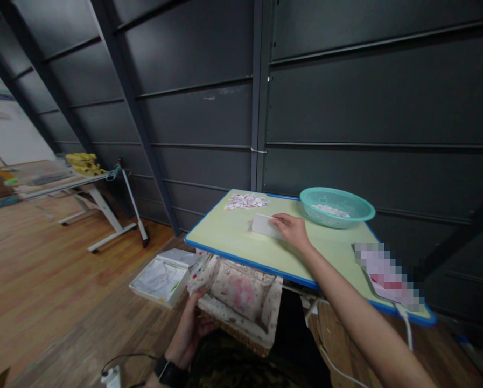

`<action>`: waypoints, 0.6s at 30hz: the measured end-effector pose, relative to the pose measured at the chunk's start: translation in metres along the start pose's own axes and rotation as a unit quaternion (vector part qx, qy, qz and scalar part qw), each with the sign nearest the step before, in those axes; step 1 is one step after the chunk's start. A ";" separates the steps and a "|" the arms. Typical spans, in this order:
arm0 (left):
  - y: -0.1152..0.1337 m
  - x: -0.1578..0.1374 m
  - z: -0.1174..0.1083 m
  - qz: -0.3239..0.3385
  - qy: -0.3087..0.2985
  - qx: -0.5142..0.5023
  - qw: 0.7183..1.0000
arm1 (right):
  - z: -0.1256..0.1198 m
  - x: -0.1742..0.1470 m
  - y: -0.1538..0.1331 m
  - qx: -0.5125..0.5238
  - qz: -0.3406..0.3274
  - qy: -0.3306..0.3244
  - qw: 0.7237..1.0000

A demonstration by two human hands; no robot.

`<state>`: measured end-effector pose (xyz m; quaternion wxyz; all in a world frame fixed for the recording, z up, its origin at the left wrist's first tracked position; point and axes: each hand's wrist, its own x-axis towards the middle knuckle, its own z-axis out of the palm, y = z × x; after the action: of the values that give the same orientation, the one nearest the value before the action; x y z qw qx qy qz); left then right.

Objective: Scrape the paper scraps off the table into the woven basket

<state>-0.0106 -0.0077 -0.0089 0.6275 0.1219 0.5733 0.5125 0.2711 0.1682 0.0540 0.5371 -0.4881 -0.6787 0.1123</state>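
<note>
My right hand [293, 229] pinches a flat white card [265, 226] that stands on its edge on the pale yellow tabletop [225, 231]. Some small reddish bits lie by the card's left end. With my left hand [196, 320] I grip the left side of a cloth-lined wicker basket [233, 288], tilted below the table's front edge. Its stained lining has a pink patch in the middle. Behind the card, a pile of small white and pinkish pieces [246, 201] is spread on the table.
A green plastic basin [337, 202] with white pieces inside stands at the table's back right. A phone-like device [386, 277], partly blurred, lies at the right with a cable [406, 328]. An open white box [160, 277] is left of the basket. Dark metal panels [201, 118] rise behind.
</note>
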 end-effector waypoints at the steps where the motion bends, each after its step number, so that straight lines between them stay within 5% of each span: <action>1: 0.000 0.000 0.000 -0.001 0.002 0.006 1.000 | 0.000 0.000 0.000 0.009 0.006 -0.003 1.000; 18: 0.001 -0.004 0.003 0.006 -0.001 0.023 1.000 | 0.007 -0.003 -0.006 0.072 0.024 -0.038 0.996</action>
<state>-0.0080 -0.0090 -0.0048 0.6220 0.1407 0.5835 0.5028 0.2621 0.1653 0.0535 0.5422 -0.4594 -0.6769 0.1920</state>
